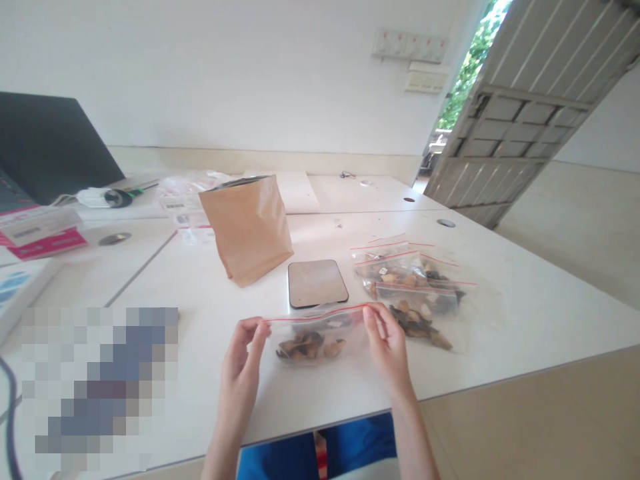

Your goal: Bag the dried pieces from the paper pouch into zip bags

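White desk [200, 373] at our laps: our left hand [243, 363] and right hand [389, 343] pinch the top corners of a red-striped zip-lock bag [320, 340] of dried mushroom-like pieces [307, 345], before a flat scale [319, 283], where one slipping pinch could tip it and, if unsealed, spill them.

No text is legible: from the view's centre, labels [27, 232] on the pink-and-white box [55, 245] towards nine o'clock are too blurred.

obstacle beyond zip bag [318, 340]: scale [318, 283]
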Action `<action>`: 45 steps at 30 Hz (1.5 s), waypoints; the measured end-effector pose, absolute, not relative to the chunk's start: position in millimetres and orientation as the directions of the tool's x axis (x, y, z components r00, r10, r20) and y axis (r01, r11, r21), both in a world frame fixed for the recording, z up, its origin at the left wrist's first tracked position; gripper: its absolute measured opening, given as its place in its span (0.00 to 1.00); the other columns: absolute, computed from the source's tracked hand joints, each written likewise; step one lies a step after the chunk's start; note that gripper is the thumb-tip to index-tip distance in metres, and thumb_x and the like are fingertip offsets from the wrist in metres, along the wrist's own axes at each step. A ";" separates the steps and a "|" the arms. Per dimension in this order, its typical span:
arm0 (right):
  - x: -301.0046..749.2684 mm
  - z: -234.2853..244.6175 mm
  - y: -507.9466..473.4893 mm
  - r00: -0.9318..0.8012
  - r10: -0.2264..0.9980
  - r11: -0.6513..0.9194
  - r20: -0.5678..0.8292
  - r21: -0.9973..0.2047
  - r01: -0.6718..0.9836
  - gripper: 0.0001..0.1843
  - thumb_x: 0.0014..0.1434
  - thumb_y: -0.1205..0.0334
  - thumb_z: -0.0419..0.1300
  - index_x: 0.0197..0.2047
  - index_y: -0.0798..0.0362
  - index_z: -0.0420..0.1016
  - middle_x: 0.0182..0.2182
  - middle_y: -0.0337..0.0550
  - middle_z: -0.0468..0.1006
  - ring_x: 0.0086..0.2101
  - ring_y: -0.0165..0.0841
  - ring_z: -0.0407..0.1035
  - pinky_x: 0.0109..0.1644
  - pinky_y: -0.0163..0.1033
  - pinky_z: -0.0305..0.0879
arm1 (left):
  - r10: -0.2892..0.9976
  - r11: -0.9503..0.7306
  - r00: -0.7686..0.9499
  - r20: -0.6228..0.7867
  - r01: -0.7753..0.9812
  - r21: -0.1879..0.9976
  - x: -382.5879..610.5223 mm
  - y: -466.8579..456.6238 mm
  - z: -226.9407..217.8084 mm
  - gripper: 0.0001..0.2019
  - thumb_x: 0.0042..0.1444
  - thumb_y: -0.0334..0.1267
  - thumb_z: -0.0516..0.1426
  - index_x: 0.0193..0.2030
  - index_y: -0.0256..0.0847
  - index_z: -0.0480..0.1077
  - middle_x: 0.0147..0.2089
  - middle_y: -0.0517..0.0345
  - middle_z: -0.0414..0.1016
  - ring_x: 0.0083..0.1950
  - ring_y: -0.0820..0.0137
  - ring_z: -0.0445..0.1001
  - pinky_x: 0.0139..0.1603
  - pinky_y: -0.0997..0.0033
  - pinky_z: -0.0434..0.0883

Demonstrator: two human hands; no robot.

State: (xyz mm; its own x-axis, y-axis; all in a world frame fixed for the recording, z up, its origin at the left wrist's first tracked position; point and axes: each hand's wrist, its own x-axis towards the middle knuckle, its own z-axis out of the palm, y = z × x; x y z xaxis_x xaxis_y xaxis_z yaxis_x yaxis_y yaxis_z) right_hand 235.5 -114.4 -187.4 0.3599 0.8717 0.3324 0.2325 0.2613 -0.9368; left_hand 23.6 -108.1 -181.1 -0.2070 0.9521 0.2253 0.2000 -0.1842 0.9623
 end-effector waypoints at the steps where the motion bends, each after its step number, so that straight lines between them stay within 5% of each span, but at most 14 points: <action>1: 235.3 -187.2 -114.2 0.352 0.879 0.257 0.321 -0.942 0.216 0.15 0.62 0.50 0.54 0.34 0.52 0.73 0.31 0.42 0.77 0.34 0.33 0.71 0.41 0.36 0.66 | 0.957 -0.183 -0.196 0.215 0.169 0.968 24.4 -108.6 -180.3 0.16 0.57 0.54 0.54 0.34 0.43 0.69 0.34 0.57 0.72 0.41 0.66 0.70 0.44 0.70 0.66; 15: 234.2 -193.8 -111.1 0.404 0.856 0.281 0.322 -0.947 0.157 0.12 0.54 0.52 0.64 0.34 0.53 0.75 0.33 0.43 0.77 0.36 0.34 0.71 0.44 0.39 0.67 | 0.940 -0.232 -0.207 0.270 0.193 0.953 22.5 -106.6 -185.9 0.12 0.53 0.49 0.60 0.32 0.41 0.72 0.35 0.56 0.73 0.41 0.66 0.70 0.46 0.69 0.65; 20: 229.9 -183.3 -114.7 0.331 0.916 0.226 0.226 -0.973 0.039 0.15 0.53 0.48 0.63 0.33 0.52 0.72 0.30 0.42 0.78 0.35 0.35 0.73 0.44 0.40 0.69 | 0.957 -0.192 -0.210 0.201 0.062 0.979 26.5 -109.0 -185.2 0.13 0.53 0.49 0.60 0.33 0.41 0.71 0.35 0.57 0.73 0.40 0.67 0.71 0.44 0.71 0.66; 24: 226.9 -176.5 -119.2 0.206 0.972 0.134 0.116 -0.988 -0.075 0.17 0.54 0.47 0.62 0.40 0.50 0.71 0.33 0.43 0.81 0.39 0.37 0.75 0.49 0.42 0.68 | 0.980 -0.156 -0.139 0.144 -0.079 0.985 29.3 -111.2 -184.5 0.13 0.54 0.49 0.59 0.36 0.41 0.71 0.37 0.57 0.74 0.40 0.68 0.71 0.41 0.74 0.67; 28: 222.2 -175.2 -120.2 0.161 0.981 0.111 0.105 -0.993 -0.032 0.17 0.54 0.46 0.62 0.40 0.51 0.76 0.39 0.46 0.81 0.44 0.39 0.74 0.52 0.42 0.66 | 0.987 -0.117 -0.115 0.111 -0.053 0.992 29.4 -111.3 -185.6 0.15 0.52 0.49 0.61 0.37 0.39 0.72 0.37 0.54 0.75 0.41 0.67 0.71 0.42 0.73 0.67; 36: 216.6 -183.1 -116.9 0.314 0.933 0.181 0.179 -0.983 0.024 0.16 0.52 0.48 0.65 0.28 0.53 0.75 0.25 0.40 0.76 0.30 0.32 0.70 0.40 0.37 0.66 | 0.979 -0.116 -0.174 0.111 -0.018 0.993 27.3 -112.8 -185.5 0.15 0.50 0.50 0.62 0.33 0.39 0.74 0.35 0.54 0.77 0.40 0.67 0.72 0.41 0.73 0.68; 40: 214.7 -183.6 -116.5 0.379 0.913 0.160 0.149 -0.987 0.002 0.17 0.49 0.47 0.66 0.28 0.54 0.76 0.26 0.42 0.77 0.32 0.34 0.71 0.41 0.39 0.67 | 0.972 -0.100 -0.215 0.097 -0.001 0.995 28.0 -114.6 -185.4 0.15 0.48 0.50 0.63 0.32 0.38 0.75 0.34 0.54 0.77 0.39 0.67 0.72 0.41 0.72 0.68; 45: 213.2 -175.8 -119.4 0.262 0.955 0.143 0.138 -0.990 0.001 0.17 0.52 0.46 0.64 0.31 0.53 0.77 0.30 0.46 0.80 0.35 0.37 0.74 0.44 0.41 0.69 | 0.984 -0.079 -0.167 0.060 -0.112 0.991 31.2 -113.6 -185.0 0.16 0.51 0.51 0.61 0.33 0.38 0.74 0.33 0.55 0.76 0.38 0.68 0.72 0.39 0.73 0.67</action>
State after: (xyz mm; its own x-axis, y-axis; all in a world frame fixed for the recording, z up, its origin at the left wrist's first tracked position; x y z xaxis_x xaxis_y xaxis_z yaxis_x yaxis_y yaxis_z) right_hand 213.2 -119.4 -175.8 0.2623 0.9550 0.1384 0.0007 0.1432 -0.9897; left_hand 31.2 -113.6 -185.0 -0.1674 0.9841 0.0600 -0.1121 -0.0795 0.9905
